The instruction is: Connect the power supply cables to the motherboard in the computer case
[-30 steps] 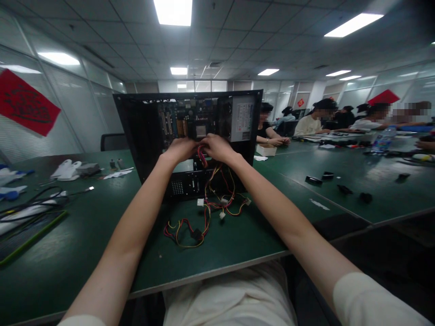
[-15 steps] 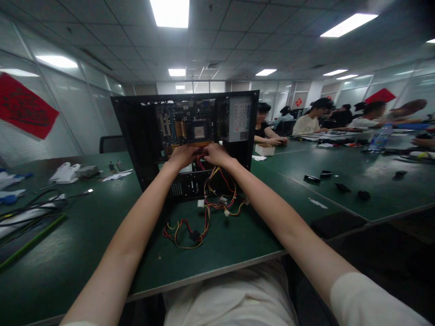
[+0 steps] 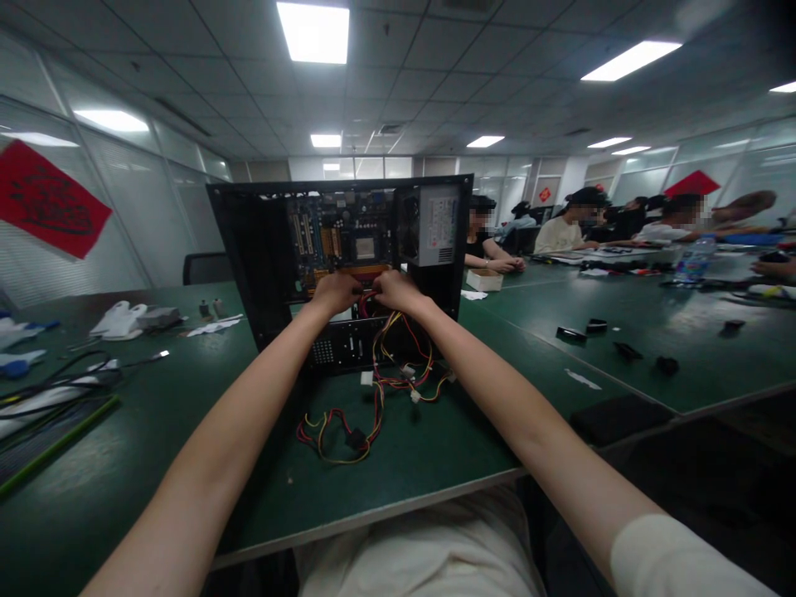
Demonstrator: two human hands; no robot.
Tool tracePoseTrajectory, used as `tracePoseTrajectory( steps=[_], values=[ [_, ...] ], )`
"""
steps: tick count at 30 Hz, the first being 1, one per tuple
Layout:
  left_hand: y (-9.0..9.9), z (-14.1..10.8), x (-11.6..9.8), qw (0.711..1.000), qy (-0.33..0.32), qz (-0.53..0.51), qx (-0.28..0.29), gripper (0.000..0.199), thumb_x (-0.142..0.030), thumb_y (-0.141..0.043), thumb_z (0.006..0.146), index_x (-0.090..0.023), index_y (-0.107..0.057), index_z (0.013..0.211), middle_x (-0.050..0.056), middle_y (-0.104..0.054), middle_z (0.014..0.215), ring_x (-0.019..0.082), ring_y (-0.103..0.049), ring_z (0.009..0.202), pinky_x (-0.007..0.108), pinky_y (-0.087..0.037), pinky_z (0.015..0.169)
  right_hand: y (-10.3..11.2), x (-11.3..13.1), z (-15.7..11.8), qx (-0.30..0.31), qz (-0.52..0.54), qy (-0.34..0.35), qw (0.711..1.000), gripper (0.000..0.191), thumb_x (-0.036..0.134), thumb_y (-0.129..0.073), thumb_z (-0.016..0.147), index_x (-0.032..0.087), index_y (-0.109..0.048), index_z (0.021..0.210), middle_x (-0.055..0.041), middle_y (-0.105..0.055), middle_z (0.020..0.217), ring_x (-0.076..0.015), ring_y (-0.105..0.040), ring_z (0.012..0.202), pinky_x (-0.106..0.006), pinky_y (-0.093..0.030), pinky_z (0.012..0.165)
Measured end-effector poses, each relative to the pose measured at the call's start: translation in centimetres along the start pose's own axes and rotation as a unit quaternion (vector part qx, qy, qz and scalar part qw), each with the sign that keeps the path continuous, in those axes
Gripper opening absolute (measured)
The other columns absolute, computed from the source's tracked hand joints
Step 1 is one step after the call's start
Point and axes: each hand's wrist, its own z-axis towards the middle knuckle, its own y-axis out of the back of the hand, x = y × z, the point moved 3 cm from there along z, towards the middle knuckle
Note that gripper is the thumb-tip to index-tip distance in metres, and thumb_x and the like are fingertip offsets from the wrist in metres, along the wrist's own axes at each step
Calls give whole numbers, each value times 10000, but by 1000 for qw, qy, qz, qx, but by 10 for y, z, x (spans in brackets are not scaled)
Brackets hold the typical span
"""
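Observation:
An open black computer case point(image 3: 249, 257) stands on the table, with a motherboard point(image 3: 348, 220) and a silver power supply point(image 3: 438, 224) inside. Both hands reach into its lower middle, just below the board's orange memory slots. My left hand point(image 3: 336, 294) is closed, its fingertips hidden beside the red wires; what it grips cannot be made out. Close by on the right, my right hand point(image 3: 396, 290) has its fingers curled around the top of a bundle of red power wires point(image 3: 366, 305). Loose power cables point(image 3: 376, 406) with white and black connectors trail out onto the table.
Black cables point(image 3: 68, 373), a green-edged panel point(image 3: 62, 448) and white plastic bags point(image 3: 119, 319) lie at the left. A small box point(image 3: 485, 279), black parts point(image 3: 570, 334) and a water bottle point(image 3: 695, 259) are at the right. Other people sit along the far right.
Both hands have drawn down slightly and sit a bit lower against the memory slots, fingers still around the wires. The view has tilted up a little.

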Motion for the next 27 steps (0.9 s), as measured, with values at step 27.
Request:
tracePoseTrajectory(
  steps=[27],
  values=[
    [13, -10, -11, 999, 3, 31, 29, 375, -312, -593, 998, -286, -850, 1269, 129, -823, 1271, 350, -755, 1214, 400, -595, 995, 2, 2, -2, 9, -3, 10, 1000, 274, 228, -690, 998, 202, -849, 1220, -119, -811, 1274, -270, -748, 1187, -276, -525, 850]
  ],
)
